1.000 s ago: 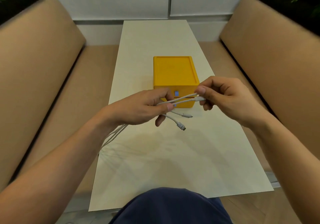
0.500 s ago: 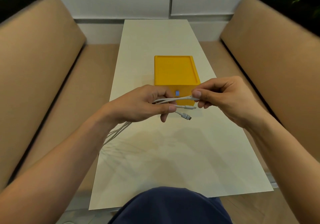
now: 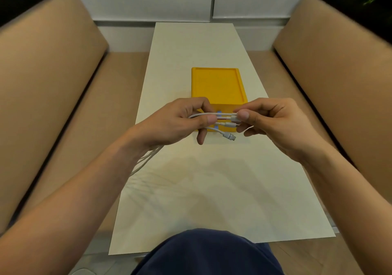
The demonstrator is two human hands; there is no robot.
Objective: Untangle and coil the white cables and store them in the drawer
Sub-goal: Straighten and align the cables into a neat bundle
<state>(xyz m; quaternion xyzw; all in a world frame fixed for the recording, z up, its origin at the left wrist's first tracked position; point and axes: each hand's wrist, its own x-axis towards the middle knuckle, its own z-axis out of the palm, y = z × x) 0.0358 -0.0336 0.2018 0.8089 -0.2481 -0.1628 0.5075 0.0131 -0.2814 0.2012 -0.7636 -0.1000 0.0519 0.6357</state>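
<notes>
White cables (image 3: 203,115) span frame centre left-to-right: left hand (image 3: 176,124) grips the bundle, right hand (image 3: 273,124) pinches plug ends (image 3: 233,118); yellow drawer box (image 3: 216,85) lies just behind.

A long white table (image 3: 191,200) carries a yellow drawer box (image 3: 216,83); white cables (image 3: 146,160) perhaps trail onto it.

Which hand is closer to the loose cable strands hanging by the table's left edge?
Left. The loose strands drop from under the left hand, which grips the white cables. The right hand is farther right, pinching the connector ends.
</notes>
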